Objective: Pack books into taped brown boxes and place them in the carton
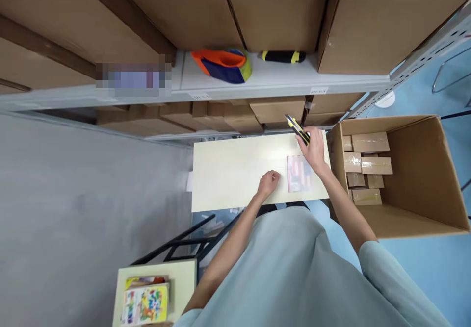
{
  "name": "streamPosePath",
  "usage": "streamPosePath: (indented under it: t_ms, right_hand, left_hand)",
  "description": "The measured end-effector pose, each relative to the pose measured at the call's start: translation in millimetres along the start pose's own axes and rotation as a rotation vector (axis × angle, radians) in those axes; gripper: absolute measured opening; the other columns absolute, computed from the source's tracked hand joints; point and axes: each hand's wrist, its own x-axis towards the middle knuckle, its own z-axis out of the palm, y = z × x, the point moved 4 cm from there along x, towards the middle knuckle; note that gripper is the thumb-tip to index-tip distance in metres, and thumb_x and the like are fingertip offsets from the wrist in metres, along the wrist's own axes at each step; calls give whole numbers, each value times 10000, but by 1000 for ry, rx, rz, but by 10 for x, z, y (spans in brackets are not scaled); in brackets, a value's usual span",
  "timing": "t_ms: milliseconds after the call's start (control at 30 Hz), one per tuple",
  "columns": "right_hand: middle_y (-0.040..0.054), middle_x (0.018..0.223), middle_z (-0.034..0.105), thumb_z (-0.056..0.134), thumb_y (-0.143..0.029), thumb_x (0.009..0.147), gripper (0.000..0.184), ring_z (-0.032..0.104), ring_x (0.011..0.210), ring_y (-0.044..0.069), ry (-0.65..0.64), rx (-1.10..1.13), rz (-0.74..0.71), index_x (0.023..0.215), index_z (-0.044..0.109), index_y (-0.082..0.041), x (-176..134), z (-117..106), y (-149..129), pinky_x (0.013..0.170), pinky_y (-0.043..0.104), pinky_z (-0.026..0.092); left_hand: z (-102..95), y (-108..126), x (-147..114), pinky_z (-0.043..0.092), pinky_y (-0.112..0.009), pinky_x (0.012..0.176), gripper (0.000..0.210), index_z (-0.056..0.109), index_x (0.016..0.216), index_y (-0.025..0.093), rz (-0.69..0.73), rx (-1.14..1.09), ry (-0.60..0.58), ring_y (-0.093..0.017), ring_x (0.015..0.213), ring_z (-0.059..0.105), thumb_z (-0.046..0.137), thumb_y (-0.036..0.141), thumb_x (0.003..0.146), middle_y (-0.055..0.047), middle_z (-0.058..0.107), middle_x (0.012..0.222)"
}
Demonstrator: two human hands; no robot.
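Note:
My right hand (312, 148) grips a black and yellow utility knife (296, 127), raised over the right part of a cream tabletop (228, 170) with its tip pointing up and left. My left hand (269, 184) is closed, fingertips pinched together, just left of a flat pink, red and white packet (299, 174). Whatever the left fingers may hold is too small to make out. The packet lies on the tabletop below the knife, touched by neither hand as far as I can see.
To the right stands an open cardboard box (415, 170) with several small taped cartons (370, 142) inside. Ahead, a metal shelf (283, 79) bears large boxes, an orange and blue tape dispenser (224, 64) and a black-yellow tool (283, 56). Colourful books (147, 305) lie on a lower-left stand.

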Motion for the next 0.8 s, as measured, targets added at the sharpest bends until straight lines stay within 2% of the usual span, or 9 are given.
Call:
streamPosePath:
  t_ms: [67, 200, 300, 367, 500, 633, 800]
  right_hand:
    - [156, 1150, 709, 530, -492, 1110, 305, 628, 1106, 310, -40, 25, 132, 1176, 613, -206, -556, 141, 189, 987, 467, 533]
    - [148, 1120, 726, 565, -520, 1063, 311, 674, 1071, 308, -129, 34, 408, 1146, 599, -222, -1544, 338, 467, 931, 456, 574]
    - [128, 1121, 731, 591, -561, 1032, 359, 708, 997, 288, -166, 32, 575, 1168, 585, -230, -2068, 356, 502, 859, 424, 593]
    - [122, 1160, 727, 591, -562, 1025, 367, 719, 979, 278, -182, 29, 628, 1195, 582, -237, -2280, 364, 450, 819, 406, 596]
    - [120, 1202, 703, 612, -485, 1011, 323, 726, 1053, 286, -195, 33, 618, 1222, 604, -241, -2397, 523, 292, 825, 399, 606]
    - [119, 1250, 677, 634, -391, 1000, 321, 724, 1113, 276, -212, 8, 598, 1280, 623, -235, -2271, 881, 204, 846, 377, 616]
    - [117, 1332, 631, 640, -373, 1013, 382, 718, 1086, 259, -208, -90, 665, 1373, 616, -249, -2082, 1343, 204, 768, 340, 596]
  left_hand:
    - [272, -108, 40, 571, -327, 966, 209, 785, 1022, 200, -68, -17, -58, -218, 1010, 770, 583, 148, 1010, -84, 836, 1147]
    - [708, -191, 131, 567, -334, 1015, 259, 785, 1178, 186, -136, -33, -73, -227, 1101, 773, 576, 161, 1027, -105, 824, 1247]
    - [886, -212, 167, 563, -341, 1030, 292, 767, 1258, 170, -158, -34, -84, -236, 1112, 772, 584, 176, 1030, -121, 811, 1288]
    - [894, -239, 191, 561, -332, 1033, 283, 777, 1240, 183, -146, -34, -99, -236, 1118, 771, 595, 179, 1024, -106, 815, 1283]
    - [653, -309, 376, 555, -304, 1022, 253, 815, 1102, 221, -72, -14, -95, -227, 1116, 769, 576, 184, 1026, -65, 838, 1208]
    - [337, -312, 787, 553, -331, 1002, 240, 805, 1085, 199, -17, 67, 24, -241, 1067, 759, 573, 239, 1036, -90, 838, 1152]
    - [265, -333, 1196, 552, -350, 930, 258, 778, 931, 213, -92, 136, 38, -256, 974, 733, 631, 395, 1039, -93, 824, 1012]
